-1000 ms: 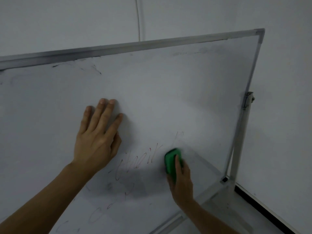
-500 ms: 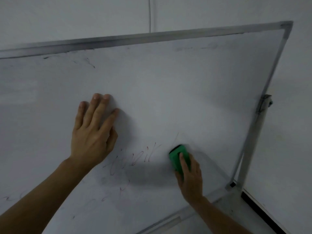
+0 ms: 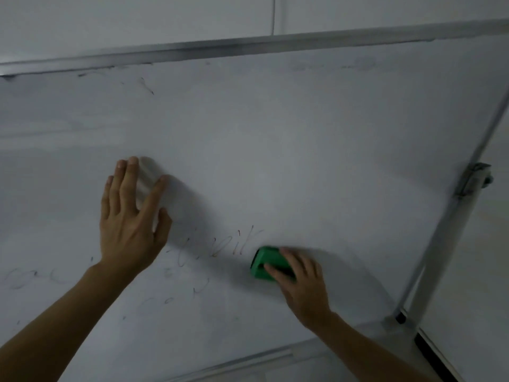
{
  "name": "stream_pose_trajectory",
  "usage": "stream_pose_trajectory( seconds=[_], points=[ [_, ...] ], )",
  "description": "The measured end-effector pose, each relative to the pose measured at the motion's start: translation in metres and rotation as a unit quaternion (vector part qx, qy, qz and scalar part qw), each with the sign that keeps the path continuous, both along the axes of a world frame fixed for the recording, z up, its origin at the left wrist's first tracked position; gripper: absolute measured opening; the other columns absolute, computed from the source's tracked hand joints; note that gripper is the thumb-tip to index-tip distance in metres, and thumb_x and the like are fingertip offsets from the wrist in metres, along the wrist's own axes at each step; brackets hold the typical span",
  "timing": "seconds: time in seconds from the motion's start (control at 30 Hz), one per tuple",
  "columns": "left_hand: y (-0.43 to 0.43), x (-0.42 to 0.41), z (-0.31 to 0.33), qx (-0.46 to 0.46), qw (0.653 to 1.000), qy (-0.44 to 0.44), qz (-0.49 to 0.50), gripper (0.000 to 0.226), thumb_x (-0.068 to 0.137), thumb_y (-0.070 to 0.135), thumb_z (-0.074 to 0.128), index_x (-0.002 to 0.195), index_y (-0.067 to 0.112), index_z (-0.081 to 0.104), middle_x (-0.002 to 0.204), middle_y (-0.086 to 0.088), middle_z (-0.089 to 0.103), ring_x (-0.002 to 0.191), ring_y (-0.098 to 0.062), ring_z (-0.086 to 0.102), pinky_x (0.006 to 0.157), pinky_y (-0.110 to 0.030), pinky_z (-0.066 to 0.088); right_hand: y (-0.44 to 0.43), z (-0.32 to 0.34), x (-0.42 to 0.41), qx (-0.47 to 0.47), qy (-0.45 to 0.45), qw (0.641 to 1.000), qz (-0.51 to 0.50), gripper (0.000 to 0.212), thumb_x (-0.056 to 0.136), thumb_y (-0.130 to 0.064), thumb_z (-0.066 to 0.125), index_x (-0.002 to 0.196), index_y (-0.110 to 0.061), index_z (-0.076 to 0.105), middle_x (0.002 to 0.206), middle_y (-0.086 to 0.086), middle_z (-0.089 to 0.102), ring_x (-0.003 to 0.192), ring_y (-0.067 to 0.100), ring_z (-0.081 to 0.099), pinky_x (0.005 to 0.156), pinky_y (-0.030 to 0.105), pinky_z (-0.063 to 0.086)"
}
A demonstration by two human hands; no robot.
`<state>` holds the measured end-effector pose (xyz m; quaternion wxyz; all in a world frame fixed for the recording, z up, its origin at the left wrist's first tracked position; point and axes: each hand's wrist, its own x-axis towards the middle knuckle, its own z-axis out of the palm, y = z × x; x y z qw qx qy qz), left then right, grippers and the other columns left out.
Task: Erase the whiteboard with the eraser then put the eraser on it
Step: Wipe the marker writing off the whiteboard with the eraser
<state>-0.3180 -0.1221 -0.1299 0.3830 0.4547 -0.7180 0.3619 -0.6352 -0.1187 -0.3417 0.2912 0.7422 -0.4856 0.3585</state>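
Your whiteboard is tilted on its stand, pivoting at the clamp on the side post. That tilt is your biggest risk. If you lean hard into a stroke, the panel may swing or the whole stand may shift, because nothing visible locks it except that one bracket.

Your left hand is flat against the board with the fingers straight and spread, bracing it. If you lift it mid-stroke, the board will probably rock under the eraser's push. A braced palm can also smear any ink beneath it.

Your right hand is clamped over the green eraser. It presses the eraser against the lower middle of the board, just right of the faint writing. The fingers sit on top of the block rather than around it, so a fast sideways sweep could slide it out from under them and drop it.

Thin scrawls lie unwiped to the left and below, with grey smudges near the top edge. In this dim light they are easy to miss, and light pressure would likely leave ghost lines.

When you set the eraser down, the sloped face won't hold it. Use the bottom rail.
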Motion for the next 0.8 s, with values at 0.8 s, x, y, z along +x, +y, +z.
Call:
stream_pose_trajectory(
  seconds=[0.8],
  points=[
    [0.013,0.055,-0.018,0.102,0.971,0.159,0.145,0.064,0.096,0.04,0.035,0.154,0.017,0.018,0.162,-0.014,0.0,0.149,-0.032,-0.001,0.117,-0.052,0.015,-0.023,0.142,0.007,-0.149,-0.041,0.985,0.08,0.044,0.085,-0.026,0.07,0.127,-0.029,0.057,0.137,0.007,0.055,0.116,0.032,0.049,0.089,0.041,0.037]
  ],
)
